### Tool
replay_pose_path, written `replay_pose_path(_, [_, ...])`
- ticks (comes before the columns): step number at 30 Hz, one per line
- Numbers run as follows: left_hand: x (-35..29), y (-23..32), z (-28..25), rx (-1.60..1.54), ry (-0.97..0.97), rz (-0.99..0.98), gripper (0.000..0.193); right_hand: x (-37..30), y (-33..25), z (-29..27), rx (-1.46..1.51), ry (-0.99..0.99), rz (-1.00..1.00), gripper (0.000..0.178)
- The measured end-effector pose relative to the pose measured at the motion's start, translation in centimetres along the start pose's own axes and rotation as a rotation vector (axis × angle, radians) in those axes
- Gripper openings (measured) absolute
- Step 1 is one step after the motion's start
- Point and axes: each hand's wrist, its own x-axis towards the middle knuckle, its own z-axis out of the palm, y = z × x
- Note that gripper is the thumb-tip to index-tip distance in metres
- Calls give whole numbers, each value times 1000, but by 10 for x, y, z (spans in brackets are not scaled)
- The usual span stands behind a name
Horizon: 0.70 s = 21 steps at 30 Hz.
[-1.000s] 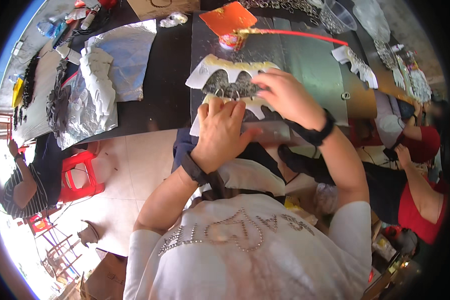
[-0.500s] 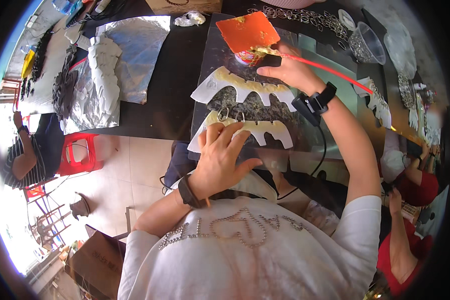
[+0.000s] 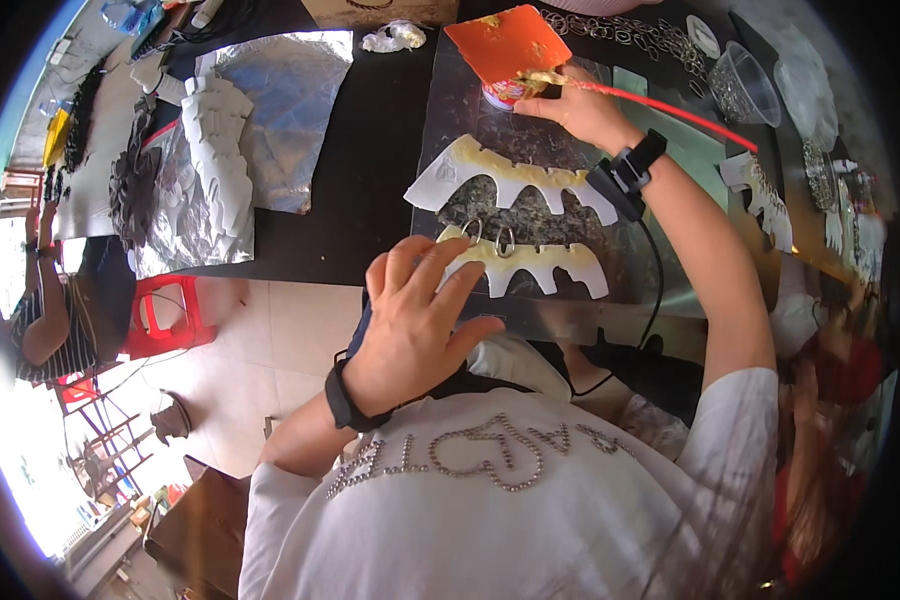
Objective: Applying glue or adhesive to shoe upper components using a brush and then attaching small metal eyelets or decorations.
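My left hand (image 3: pixel 410 315) has its fingers spread over the left end of the nearer white cut piece (image 3: pixel 550 268). Silvery metal rings (image 3: pixel 505 243) stand along that piece's upper edge, close to my fingertips. A second white toothed piece (image 3: pixel 515 172), smeared yellowish along its upper edge, lies behind it. My right hand (image 3: pixel 595 112) grips a small red-and-white can (image 3: pixel 505 96) from the right, thumb in front; its other fingers are partly hidden. An orange square scraper (image 3: pixel 507 43) covers the can's top. A red-handled brush (image 3: pixel 660 108), its head coated yellowish, lies across the can and above this hand.
Both pieces lie on a smeared dark board (image 3: pixel 560 215). Left stand foil sheets (image 3: pixel 300 130) and a stack of white pieces (image 3: pixel 215 150). Metal rings (image 3: pixel 640 40) and a clear tub (image 3: pixel 745 85) are at the back right. A red stool (image 3: pixel 170 318) and other people are beyond the table.
My right hand has moved the can, with scraper and brush, farther back. My left hand has lifted and drawn back slightly toward me. The view has shifted a little.
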Motion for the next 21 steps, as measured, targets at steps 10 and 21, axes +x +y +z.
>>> replay_pose_path(10, [23,-39,-28,76,-177,81,43,-69,14,-75,-193,-145,161,32])
replay_pose_path(21, [70,-61,2,107,-168,125,39,-271,56,-145,-396,200,707,23])
